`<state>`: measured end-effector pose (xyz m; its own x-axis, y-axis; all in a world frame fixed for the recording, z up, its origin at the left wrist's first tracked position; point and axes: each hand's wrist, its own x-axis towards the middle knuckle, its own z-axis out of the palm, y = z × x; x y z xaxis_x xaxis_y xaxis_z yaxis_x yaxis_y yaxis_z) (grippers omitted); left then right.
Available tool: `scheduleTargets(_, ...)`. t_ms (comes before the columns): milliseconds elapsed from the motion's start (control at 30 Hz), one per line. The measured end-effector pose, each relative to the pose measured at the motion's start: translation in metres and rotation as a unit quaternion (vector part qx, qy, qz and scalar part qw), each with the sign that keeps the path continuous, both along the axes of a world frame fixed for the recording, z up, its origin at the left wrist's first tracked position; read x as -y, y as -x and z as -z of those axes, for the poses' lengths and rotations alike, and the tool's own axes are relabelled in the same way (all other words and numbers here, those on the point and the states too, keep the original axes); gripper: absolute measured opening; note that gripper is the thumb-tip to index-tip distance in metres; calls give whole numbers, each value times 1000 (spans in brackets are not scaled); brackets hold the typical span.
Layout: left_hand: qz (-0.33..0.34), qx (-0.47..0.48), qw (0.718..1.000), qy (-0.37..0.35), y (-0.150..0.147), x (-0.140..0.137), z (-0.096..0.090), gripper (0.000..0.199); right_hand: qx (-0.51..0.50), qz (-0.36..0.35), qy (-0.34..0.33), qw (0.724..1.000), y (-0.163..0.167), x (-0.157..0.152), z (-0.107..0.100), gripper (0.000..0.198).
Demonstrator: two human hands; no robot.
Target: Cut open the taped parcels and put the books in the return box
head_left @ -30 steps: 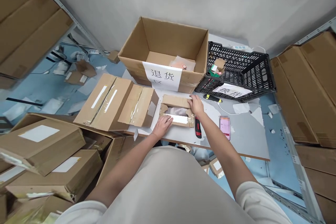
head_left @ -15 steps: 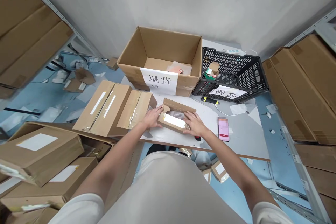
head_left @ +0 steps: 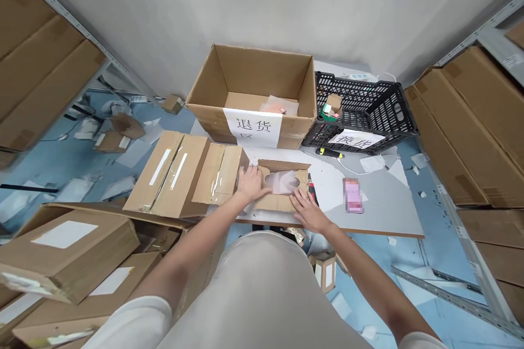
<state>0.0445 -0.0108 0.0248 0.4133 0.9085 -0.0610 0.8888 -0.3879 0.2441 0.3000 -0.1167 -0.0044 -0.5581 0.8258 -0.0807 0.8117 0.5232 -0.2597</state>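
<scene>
- Head view: a small, rectangular brown cardboard box (head_left: 273,204) is lying on the flat white table (head_left: 327,177), on the near side of the large, open brown cardboard carton (head_left: 262,73).
- The small box is showing its inside upwards; its brown far flap (head_left: 284,164) is standing raised, and its end flaps are showing curved cut-outs.
- Inside, a soft-looking, pale pinkish-white wrapping (head_left: 282,181) is filling the middle; what it is covering, I cannot tell.
- The left hand (head_left: 250,182) is resting on the left end of the small box, its fingers extended and its thumb spreading apart.
- The right hand (head_left: 308,210) is touching the near right corner, its fingers lying spread.
- Just beyond that hand, a slim red-and-black tool (head_left: 311,189) is partly showing.
</scene>
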Motion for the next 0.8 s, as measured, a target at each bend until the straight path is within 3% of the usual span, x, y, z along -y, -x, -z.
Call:
scheduleTargets(100,12,0,998,-59,-17,11,2,59,-20,23,12,999,7,-19,-12,37)
scheduleTargets(233,218,7,975,-48,-25,10,7,22,45,-22,31,998,26,-49,-24,31)
scheduleTargets(333,291,-47,956,-15,-27,3,9,22,135,-13,39,990,35,-60,-30,31)
scheduleTargets(567,173,-108,977,-57,-6,15,-2,32,126,124,-12,984,9,-36,-37,42)
scheduleTargets(700,40,-127,991,-27,2,32,7,94,134,196,47,970,-5,-24,-20,81)
scheduleTargets(800,0,-117,993,32,-1,37,20,120,124,209,97,965,-10,-27,-6,96)
